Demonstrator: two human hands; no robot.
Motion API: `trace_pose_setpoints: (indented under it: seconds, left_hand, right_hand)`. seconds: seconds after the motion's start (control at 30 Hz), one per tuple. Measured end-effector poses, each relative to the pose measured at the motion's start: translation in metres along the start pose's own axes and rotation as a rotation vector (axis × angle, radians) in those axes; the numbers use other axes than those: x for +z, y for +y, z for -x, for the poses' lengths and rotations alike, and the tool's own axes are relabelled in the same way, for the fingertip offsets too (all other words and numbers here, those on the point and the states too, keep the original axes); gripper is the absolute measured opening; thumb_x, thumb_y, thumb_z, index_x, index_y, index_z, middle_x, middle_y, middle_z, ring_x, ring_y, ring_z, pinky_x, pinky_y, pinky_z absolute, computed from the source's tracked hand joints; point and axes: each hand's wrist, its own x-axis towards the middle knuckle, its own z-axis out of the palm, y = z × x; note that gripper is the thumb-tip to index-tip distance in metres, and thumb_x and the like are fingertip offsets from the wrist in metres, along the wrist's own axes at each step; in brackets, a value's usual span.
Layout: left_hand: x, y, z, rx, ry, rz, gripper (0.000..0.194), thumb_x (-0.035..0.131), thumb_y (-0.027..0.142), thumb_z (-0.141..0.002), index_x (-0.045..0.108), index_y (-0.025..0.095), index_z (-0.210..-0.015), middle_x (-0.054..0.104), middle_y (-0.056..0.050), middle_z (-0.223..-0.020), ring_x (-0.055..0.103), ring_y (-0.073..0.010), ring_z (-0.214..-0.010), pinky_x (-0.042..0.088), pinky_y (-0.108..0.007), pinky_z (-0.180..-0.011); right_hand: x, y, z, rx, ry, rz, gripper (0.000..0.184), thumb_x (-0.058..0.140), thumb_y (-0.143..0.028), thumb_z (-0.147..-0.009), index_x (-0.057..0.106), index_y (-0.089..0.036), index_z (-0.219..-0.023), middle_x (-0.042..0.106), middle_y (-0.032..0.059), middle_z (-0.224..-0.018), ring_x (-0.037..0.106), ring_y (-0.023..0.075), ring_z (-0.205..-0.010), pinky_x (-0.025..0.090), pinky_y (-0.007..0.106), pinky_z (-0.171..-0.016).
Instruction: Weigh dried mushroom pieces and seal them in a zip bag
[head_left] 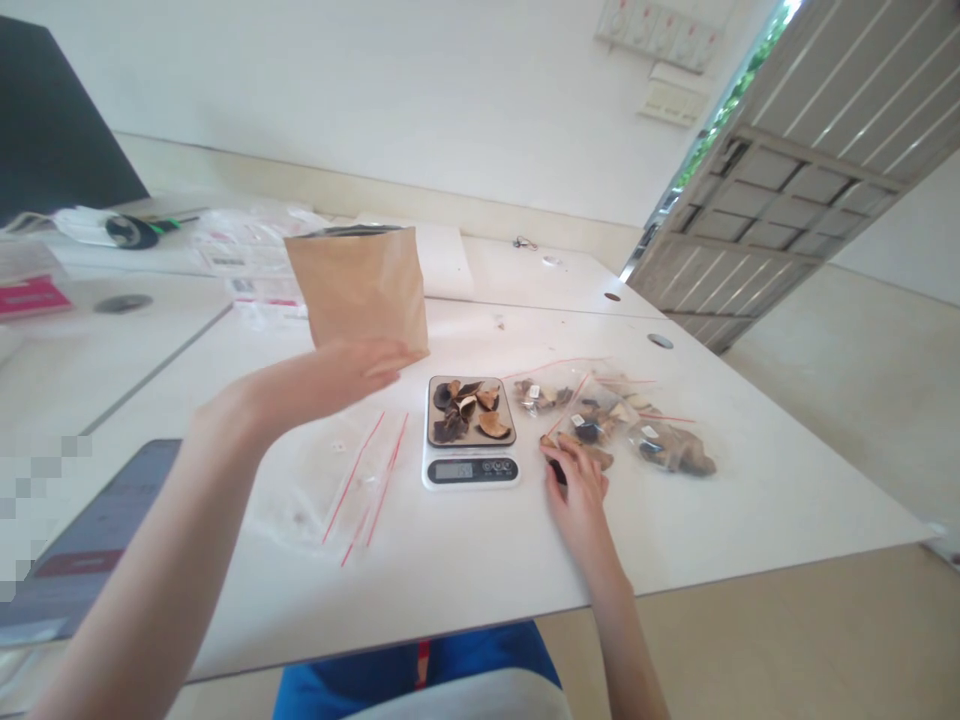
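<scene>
My left hand [330,375] is raised over the white table [675,520] and grips the bottom edge of a brown paper pouch [360,285], which stands upright and open at the top. Right of it sits a small digital kitchen scale [470,468] with several dark dried slices [469,410] on its platform. My right hand [576,490] rests on the table just right of the scale, fingers curled around a small dark piece at the edge of several filled clear bags [615,420].
Empty clear zip bags with red strips [352,480] lie left of the scale. A tablet [90,540] lies at the left edge. More packets and papers [240,250] sit at the back left. A metal gate [795,180] stands at the right.
</scene>
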Motion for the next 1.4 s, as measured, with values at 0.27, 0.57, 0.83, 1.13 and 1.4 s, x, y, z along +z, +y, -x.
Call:
trace_pose_setpoints:
  seconds: [0.27, 0.57, 0.83, 1.13, 1.4]
  left_hand:
    - [0.134, -0.054, 0.051, -0.156, -0.101, 0.015, 0.063, 0.027, 0.055, -0.092, 0.021, 0.026, -0.149, 0.019, -0.004, -0.154, 0.011, -0.032, -0.143, 0.011, -0.063, -0.11]
    - [0.133, -0.031, 0.07, -0.028, 0.456, 0.131, 0.047, 0.031, 0.043, -0.096, 0.035, 0.034, -0.142, 0.048, 0.002, -0.141, 0.032, -0.0225, -0.137, 0.019, -0.049, -0.116]
    - [0.123, 0.027, 0.085, 0.131, 0.612, 0.428, 0.051, 0.019, 0.041, -0.098, 0.017, 0.034, -0.148, 0.022, 0.001, -0.155, 0.016, -0.0211, -0.143, 0.011, -0.048, -0.117]
    - [0.135, 0.027, 0.07, 0.11, 0.526, 0.555, 0.048, 0.04, 0.035, -0.095, 0.036, 0.032, -0.143, 0.044, 0.0, -0.144, 0.044, -0.0195, -0.13, 0.041, -0.032, -0.105]
    - [0.119, 0.021, 0.065, -0.233, 0.873, 0.558, 0.035, 0.043, 0.043, -0.092, 0.063, 0.027, -0.116, 0.068, 0.0, -0.118, 0.065, -0.0185, -0.105, 0.051, -0.028, -0.089]
  right_hand:
    - [-0.013, -0.015, -0.004, -0.132, 0.14, -0.163, 0.022, 0.045, -0.019, -0.089, 0.066, -0.021, -0.097, 0.06, 0.0107, -0.105, 0.054, 0.0239, -0.104, 0.04, 0.044, -0.09]
    - [-0.021, -0.148, 0.006, -0.009, -0.324, -0.795, 0.022, 0.043, -0.028, -0.093, 0.056, -0.022, -0.109, 0.06, 0.0082, -0.106, 0.058, 0.0177, -0.09, 0.048, 0.032, -0.079]
    - [-0.014, -0.199, -0.011, 0.167, -0.582, -1.315, 0.026, 0.045, -0.046, -0.091, 0.052, -0.021, -0.091, 0.06, 0.0012, -0.085, 0.059, 0.0134, -0.077, 0.046, 0.025, -0.065]
    - [-0.013, -0.164, -0.027, 0.176, -0.533, -1.211, 0.026, 0.062, -0.042, -0.079, 0.051, -0.02, -0.071, 0.059, -0.001, -0.07, 0.059, 0.0138, -0.069, 0.045, 0.028, -0.069]
    - [-0.014, -0.121, -0.04, 0.335, -0.393, -1.057, 0.042, 0.065, -0.056, -0.073, 0.042, -0.022, -0.065, 0.056, -0.0026, -0.06, 0.054, 0.0139, -0.057, 0.043, 0.028, -0.058]
